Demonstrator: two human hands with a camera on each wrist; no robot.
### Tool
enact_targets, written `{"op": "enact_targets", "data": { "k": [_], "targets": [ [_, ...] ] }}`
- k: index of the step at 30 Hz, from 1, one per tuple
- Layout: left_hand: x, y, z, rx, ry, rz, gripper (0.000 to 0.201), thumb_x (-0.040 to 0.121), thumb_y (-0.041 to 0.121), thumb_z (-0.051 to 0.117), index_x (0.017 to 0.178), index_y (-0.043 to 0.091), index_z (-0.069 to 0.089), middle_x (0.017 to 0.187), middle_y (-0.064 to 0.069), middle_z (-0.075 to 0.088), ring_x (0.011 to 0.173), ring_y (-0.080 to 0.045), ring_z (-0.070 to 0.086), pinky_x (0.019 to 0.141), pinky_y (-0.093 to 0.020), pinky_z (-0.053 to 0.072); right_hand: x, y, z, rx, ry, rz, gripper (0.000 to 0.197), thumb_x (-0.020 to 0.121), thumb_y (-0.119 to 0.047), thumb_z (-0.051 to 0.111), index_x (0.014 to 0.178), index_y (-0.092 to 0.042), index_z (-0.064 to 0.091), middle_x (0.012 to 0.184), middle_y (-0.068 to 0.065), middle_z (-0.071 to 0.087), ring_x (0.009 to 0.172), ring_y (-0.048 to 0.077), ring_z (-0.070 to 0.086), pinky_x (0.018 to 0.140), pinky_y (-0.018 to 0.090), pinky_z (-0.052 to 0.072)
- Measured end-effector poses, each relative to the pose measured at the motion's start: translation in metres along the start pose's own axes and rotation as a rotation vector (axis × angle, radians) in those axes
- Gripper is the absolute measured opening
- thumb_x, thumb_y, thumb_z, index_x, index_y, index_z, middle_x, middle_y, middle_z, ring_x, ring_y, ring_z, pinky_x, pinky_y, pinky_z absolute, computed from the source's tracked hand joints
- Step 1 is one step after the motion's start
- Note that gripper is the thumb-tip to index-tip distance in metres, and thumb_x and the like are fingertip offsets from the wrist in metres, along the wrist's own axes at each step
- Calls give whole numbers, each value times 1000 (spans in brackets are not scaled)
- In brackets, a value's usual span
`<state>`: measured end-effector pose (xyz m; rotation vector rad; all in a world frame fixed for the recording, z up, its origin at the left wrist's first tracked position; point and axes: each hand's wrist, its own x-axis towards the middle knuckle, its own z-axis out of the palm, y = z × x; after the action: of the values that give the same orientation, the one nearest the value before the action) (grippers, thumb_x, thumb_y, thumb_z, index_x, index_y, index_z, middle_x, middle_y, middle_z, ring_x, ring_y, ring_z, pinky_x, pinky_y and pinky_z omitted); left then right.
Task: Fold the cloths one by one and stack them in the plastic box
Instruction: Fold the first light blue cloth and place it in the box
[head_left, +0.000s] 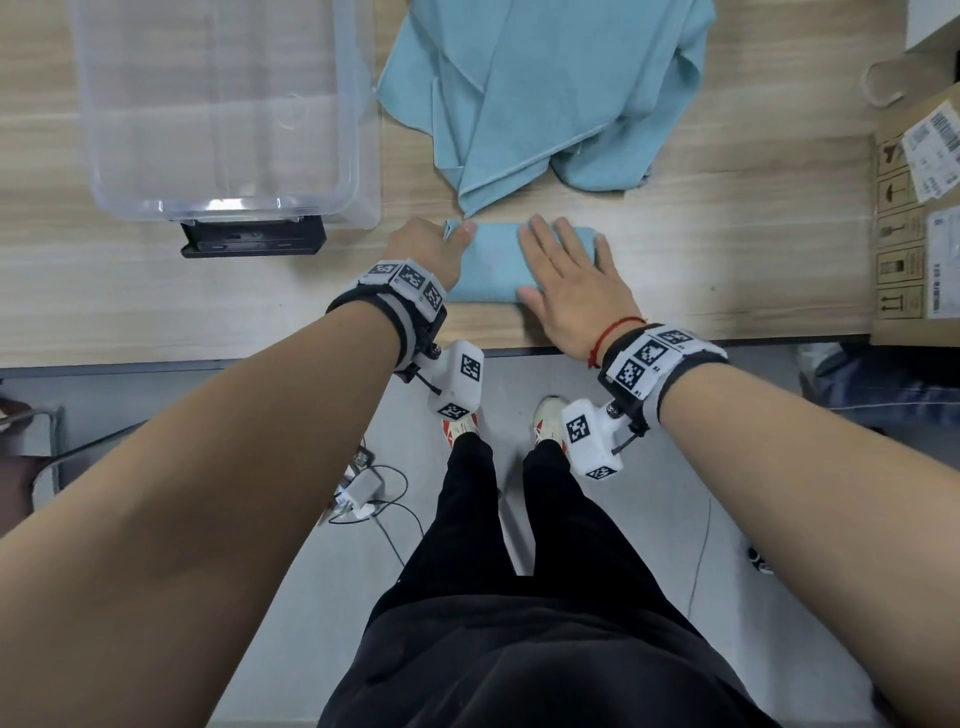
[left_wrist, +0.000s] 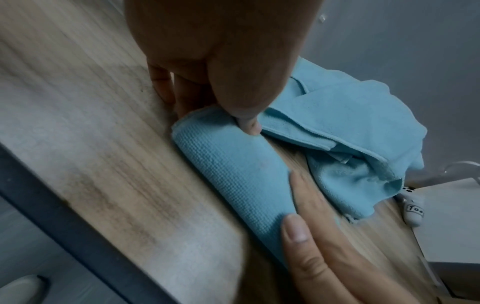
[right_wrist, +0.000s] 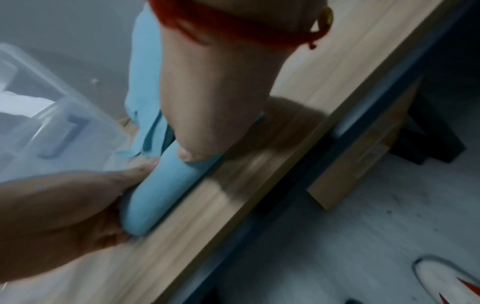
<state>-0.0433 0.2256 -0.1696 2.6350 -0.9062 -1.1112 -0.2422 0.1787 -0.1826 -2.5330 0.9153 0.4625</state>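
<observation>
1. Head view: the folded cloth (head_left: 491, 262) lies on the desk (head_left: 701, 249) near its front edge. The left hand (head_left: 428, 249) pinches the cloth's left end; the right hand (head_left: 563, 283) presses flat on it, fingers straight and holding nothing. The pile of cloths (head_left: 540, 88) almost touches the fold's far edge, so lifting could drag a loose corner along. The plastic box (head_left: 223, 109) stands well to the left; carried that far, the fold could sag open.

2. Left wrist view: the left thumb (left_wrist: 246, 121) and fingers clamp the folded cloth's (left_wrist: 233, 170) corner. That is a grip on one end only; once the right hand's fingers (left_wrist: 296, 230) lift, the layers may slip apart.

3. Right wrist view: blurred, but the folded cloth (right_wrist: 166, 185) sits close to the desk's (right_wrist: 259, 195) front edge, so a sideways pull could slide it off. The plastic box (right_wrist: 52, 127) stands just beyond the left hand (right_wrist: 67, 205).
</observation>
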Motion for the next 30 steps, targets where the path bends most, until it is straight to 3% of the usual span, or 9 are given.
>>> {"op": "enact_targets", "data": {
  "k": [3, 6, 9, 12, 15, 18, 25, 28, 30],
  "targets": [
    [-4, -2, 0, 6, 18, -19, 61, 91, 60, 49, 55, 16, 28, 55, 0, 35, 48, -17, 34, 47, -31, 21, -3, 12, 0, 110, -28, 74, 61, 104, -43, 16, 155, -18, -5, 163, -3, -9, 150, 20, -8, 118, 50, -1],
    [-7, -2, 4, 50, 33, -10, 50, 89, 58, 54, 72, 11, 47, 75, -2, 49, 63, -19, 45, 54, -28, 31, -7, 24, -1, 75, -63, 96, 60, 104, -38, 19, 155, -18, -6, 163, -3, -10, 150, 25, -7, 119, 50, 1],
    [-14, -10, 10, 24, 71, 187, 51, 86, 46, 66, 118, 9, 50, 115, -9, 52, 95, -22, 53, 79, -27, 38, -14, 31, 3, -13, -47, 70, 61, 103, -35, 27, 155, -17, 0, 164, -2, -2, 150, 28, 0, 118, 51, 6],
    [-25, -14, 14, 98, -75, 431, 53, 88, 39, 66, 132, 16, 46, 126, -12, 44, 109, -26, 52, 94, -31, 39, -23, 30, 4, 6, 57, 43, 61, 99, -31, 45, 153, -15, 21, 159, 3, 21, 144, 33, 19, 115, 50, 17],
    [-32, -13, 19, 360, -182, 467, 47, 93, 40, 57, 131, 16, 42, 121, -13, 51, 111, -31, 49, 94, -43, 42, -31, 26, 4, -23, 158, 56, 56, 92, -31, 59, 143, -17, 39, 137, 8, 44, 120, 34, 41, 98, 46, 36],
    [-38, -8, 22, 609, -183, 443, 42, 100, 42, 41, 127, 10, 43, 120, -15, 55, 112, -32, 49, 90, -43, 38, -36, 22, 2, -58, 115, 98, 51, 93, -32, 55, 140, -19, 38, 127, 10, 44, 111, 32, 43, 86, 46, 38],
    [-63, 9, 7, 550, -174, 534, 29, 104, 31, 33, 116, 9, 46, 109, -11, 51, 106, -32, 51, 90, -45, 38, -44, 23, -27, 148, -26, 142, 66, 81, -20, 65, 140, -22, 35, 140, 10, 30, 124, 33, 34, 96, 48, 36],
    [-75, 22, -12, 511, -203, 696, 20, 102, 28, 38, 107, 10, 46, 98, -9, 53, 91, -32, 54, 79, -43, 42, -43, 23, -58, 189, -91, 44, 83, 74, -39, 76, 143, -38, 31, 153, 5, 18, 137, 30, 22, 107, 54, 27],
    [-88, 36, -33, 556, -150, 762, 19, 102, 29, 40, 108, 12, 47, 100, -9, 56, 89, -30, 55, 76, -42, 41, -39, 15, -87, 178, -101, -44, 68, 79, -54, 69, 138, -38, 39, 153, 0, 23, 138, 26, 22, 109, 55, 24]
  ]
}}
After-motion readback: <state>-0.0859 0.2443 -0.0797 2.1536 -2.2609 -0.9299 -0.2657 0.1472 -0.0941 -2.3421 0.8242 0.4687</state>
